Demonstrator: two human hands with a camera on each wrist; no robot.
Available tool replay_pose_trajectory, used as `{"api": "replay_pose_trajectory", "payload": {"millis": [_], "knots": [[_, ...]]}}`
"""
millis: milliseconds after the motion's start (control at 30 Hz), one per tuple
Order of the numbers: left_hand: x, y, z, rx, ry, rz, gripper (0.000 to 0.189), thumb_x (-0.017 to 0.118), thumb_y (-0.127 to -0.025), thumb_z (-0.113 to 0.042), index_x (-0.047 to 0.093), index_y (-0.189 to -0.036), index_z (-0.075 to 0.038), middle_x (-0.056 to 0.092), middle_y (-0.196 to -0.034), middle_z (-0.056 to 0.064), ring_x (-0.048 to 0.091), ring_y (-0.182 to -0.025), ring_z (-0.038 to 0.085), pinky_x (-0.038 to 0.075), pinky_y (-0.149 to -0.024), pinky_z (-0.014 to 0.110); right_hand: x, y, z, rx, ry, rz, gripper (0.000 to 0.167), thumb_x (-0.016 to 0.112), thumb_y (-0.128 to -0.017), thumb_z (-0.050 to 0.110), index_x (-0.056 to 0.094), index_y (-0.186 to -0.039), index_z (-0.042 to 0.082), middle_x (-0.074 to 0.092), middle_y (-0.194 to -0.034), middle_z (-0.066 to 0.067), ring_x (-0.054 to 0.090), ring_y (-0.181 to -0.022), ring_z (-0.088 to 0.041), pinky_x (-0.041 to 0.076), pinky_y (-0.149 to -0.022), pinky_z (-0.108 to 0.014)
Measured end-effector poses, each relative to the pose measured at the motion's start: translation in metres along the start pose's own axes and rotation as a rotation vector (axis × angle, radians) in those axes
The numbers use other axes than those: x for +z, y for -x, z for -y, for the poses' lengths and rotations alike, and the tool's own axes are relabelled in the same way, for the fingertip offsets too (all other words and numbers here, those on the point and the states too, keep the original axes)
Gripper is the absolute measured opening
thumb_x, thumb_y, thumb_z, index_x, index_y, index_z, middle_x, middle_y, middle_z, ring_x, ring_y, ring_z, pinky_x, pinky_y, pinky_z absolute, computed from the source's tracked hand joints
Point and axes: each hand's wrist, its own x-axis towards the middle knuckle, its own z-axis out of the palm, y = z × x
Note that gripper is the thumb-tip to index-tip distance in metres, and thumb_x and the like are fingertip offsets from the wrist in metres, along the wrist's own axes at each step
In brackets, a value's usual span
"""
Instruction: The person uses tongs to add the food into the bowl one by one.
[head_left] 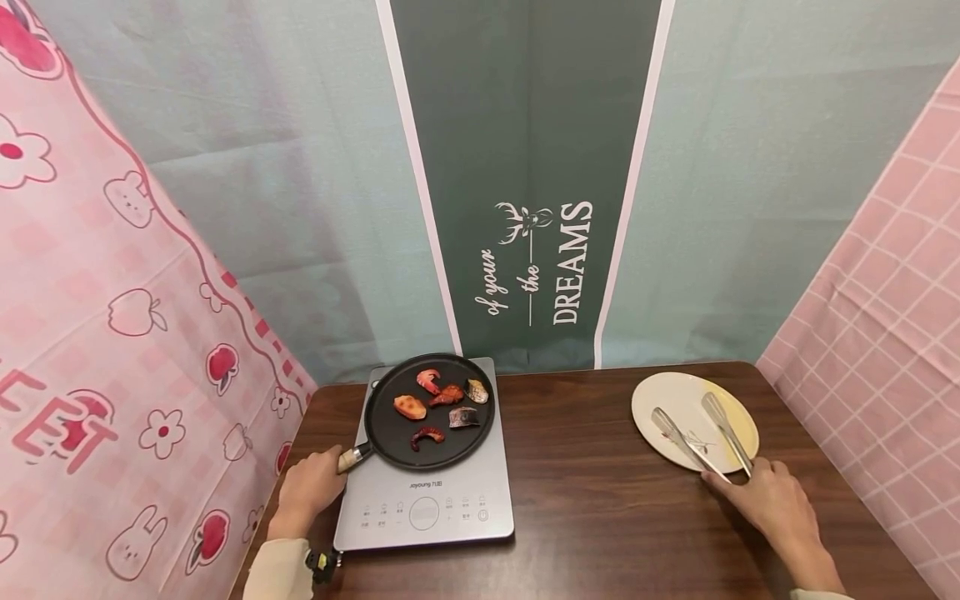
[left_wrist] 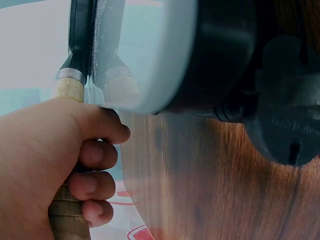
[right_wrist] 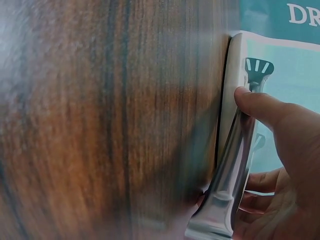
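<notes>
My left hand [head_left: 313, 486] grips the wooden handle [left_wrist: 70, 215] of a black frying pan [head_left: 390, 446], its fingers curled round it in the left wrist view. The pan sits on a silver induction cooker [head_left: 425, 533]. Inside lie several food pieces, among them a shrimp [head_left: 429, 381], a dark tentacle-like piece [head_left: 427, 437] and a yellow-orange piece [head_left: 409, 407]. At the right, my right hand [head_left: 776, 508] holds metal tongs [right_wrist: 235, 160], thumb on one arm and fingers at the other. The tongs' spread tips are over a cream and yellow plate [head_left: 656, 400].
The brown wooden table [head_left: 577, 475] spans the space between cooker and plate. A green curtain [head_left: 525, 125] hangs along the back. Pink patterned cloth [head_left: 150, 333] borders the left, and pink checked cloth [head_left: 885, 333] the right.
</notes>
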Motion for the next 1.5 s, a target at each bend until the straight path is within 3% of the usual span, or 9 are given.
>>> {"api": "replay_pose_trajectory", "payload": {"millis": [467, 767, 1133, 1500], "knots": [[0.0009, 0.0008, 0.0006, 0.008, 0.004, -0.016, 0.046, 0.072, -0.086, -0.012, 0.067, -0.129, 0.004, 0.076, -0.1, 0.024, 0.072, -0.077, 0.044, 0.054, -0.066, 0.059, 0.0032, 0.002, -0.0002, -0.012, -0.023, -0.037, 0.099, 0.076, -0.086, 0.068, 0.053, -0.117, -0.024, 0.054, -0.105, -0.048, 0.057, -0.094, -0.07, 0.046, -0.07, -0.069], [0.0, 0.0005, -0.0004, 0.007, 0.005, -0.02, 0.028, 0.074, -0.085, -0.012, 0.069, -0.111, -0.002, 0.072, -0.084, 0.017, 0.067, -0.066, 0.037, 0.049, -0.059, 0.055, 0.0075, 0.0032, -0.0023, -0.026, -0.037, -0.067, 0.097, 0.08, -0.084, 0.064, 0.053, -0.116, -0.024, 0.055, -0.104, -0.049, 0.057, -0.093, -0.071, 0.046, -0.069, -0.07], [0.0011, 0.0031, -0.0013, 0.017, 0.003, -0.027, 0.041, 0.075, -0.085, -0.012, 0.069, -0.122, 0.003, 0.075, -0.092, 0.021, 0.07, -0.071, 0.041, 0.052, -0.062, 0.057, 0.0061, 0.0041, -0.0027, -0.05, -0.036, -0.059, 0.096, 0.08, -0.085, 0.062, 0.052, -0.115, -0.024, 0.054, -0.102, -0.05, 0.057, -0.09, -0.072, 0.046, -0.07, -0.07], [-0.0014, 0.0036, -0.0013, 0.049, 0.013, -0.083, 0.037, 0.078, -0.083, -0.009, 0.062, -0.116, -0.003, 0.069, -0.081, 0.013, 0.064, -0.062, 0.032, 0.047, -0.054, 0.051, -0.0004, -0.0001, -0.0021, -0.065, -0.036, -0.088, 0.098, 0.077, -0.088, 0.063, 0.051, -0.124, -0.024, 0.051, -0.112, -0.049, 0.055, -0.098, -0.069, 0.045, -0.07, -0.073]]}}
